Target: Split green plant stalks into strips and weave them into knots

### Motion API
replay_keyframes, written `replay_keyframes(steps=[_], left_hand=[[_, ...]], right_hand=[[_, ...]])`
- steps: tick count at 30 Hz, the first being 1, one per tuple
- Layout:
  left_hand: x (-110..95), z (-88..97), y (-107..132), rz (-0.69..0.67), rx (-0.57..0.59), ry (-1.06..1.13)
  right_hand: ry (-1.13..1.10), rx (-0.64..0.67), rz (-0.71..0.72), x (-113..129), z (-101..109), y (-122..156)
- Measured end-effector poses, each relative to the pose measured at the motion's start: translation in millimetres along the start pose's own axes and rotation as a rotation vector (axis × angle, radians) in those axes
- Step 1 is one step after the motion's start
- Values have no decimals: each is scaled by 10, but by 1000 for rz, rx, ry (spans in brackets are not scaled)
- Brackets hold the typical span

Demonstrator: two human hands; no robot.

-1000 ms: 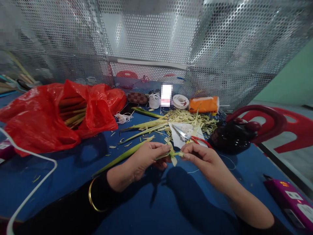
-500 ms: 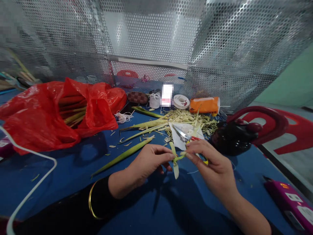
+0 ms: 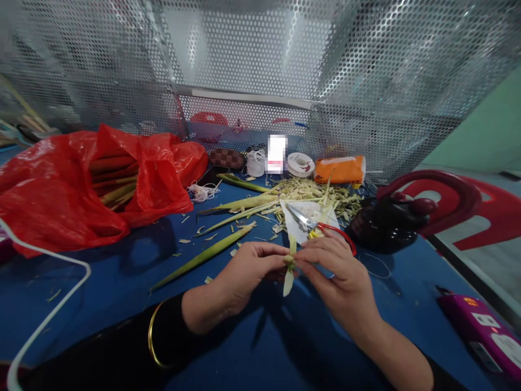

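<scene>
Between the fingertips of both hands is a pale green leaf strip [image 3: 288, 282], folded or knotted at its middle, one end pointing down and the other up. My left hand [image 3: 244, 274] pinches it from the left, thumb and forefinger pressed together. From the other side my right hand [image 3: 345, 282] grips the same strip near the fold. Just beyond my right fingers lie scissors [image 3: 302, 217] with red handles, blades resting over a white paper [image 3: 293, 227]. A long green stalk [image 3: 203, 258] lies left of my hands. My fingers partly hide the fold.
Shredded plant scraps [image 3: 321, 191] are heaped behind the paper. An open red plastic bag [image 3: 61, 190] of stalks fills the left. At right stand a dark lidded pot [image 3: 386, 225] and a purple box [image 3: 480, 331]. A white spool [image 3: 301, 164] and an orange packet [image 3: 341, 170] sit behind.
My right hand has moved left, closer to my left hand, uncovering more of the red scissor handles. The strip's right-hand part is now drawn in at the fold.
</scene>
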State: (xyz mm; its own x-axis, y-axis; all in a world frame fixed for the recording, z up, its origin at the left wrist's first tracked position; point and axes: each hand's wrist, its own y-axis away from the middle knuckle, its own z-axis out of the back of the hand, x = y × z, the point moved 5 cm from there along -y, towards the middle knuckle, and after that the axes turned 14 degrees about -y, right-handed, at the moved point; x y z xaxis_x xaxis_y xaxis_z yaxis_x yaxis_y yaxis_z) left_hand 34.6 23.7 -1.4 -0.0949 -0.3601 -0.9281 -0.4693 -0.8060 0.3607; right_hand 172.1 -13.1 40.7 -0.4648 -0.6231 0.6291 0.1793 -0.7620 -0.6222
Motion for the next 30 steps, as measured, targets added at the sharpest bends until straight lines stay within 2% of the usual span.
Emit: replay_keyframes(steps=[15,19,25,30], left_hand=[[40,5,-16,-32,-7,-19],[31,2,-24,-39,-33,-38],[25,17,-28,-37,-68,-50],[-6,39,-28,-30,-107,7]], right_hand=[[172,50,74,38,7,-13],[138,41,38,24,-2,-10],[-20,11,-110,-94,-13,24],[90,88,70,27,18,-34]])
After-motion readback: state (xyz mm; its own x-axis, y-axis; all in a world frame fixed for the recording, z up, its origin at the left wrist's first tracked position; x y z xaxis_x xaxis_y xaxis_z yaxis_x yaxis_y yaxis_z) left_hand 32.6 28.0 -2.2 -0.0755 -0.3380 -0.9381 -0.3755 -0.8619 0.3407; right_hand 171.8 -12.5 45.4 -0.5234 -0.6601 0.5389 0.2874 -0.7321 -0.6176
